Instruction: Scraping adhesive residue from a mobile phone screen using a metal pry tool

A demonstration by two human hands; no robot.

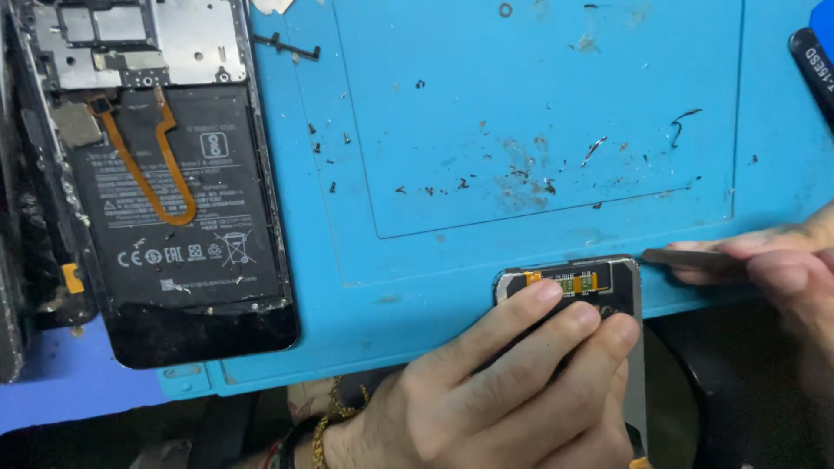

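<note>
My left hand [495, 391] grips a detached phone screen panel [621, 287] at the near edge of the blue work mat [539, 130], fingers laid over its back near an orange-and-green flex connector [573, 282]. My right hand [782, 265] comes in from the right and pinches a thin flat metal blade [686, 257], whose tip sits just right of the panel's top corner. An opened phone body [174, 174] lies at the left, back cover off, showing a black battery [178, 217] with an orange flex cable [143, 178] looped over it.
Tiny screws [332, 148] and dark debris are scattered over the mat's middle. A small black bracket [287, 45] lies near the top. A black tool handle [815, 65] pokes in at the top right. A dark round object [673, 399] sits below the mat's edge.
</note>
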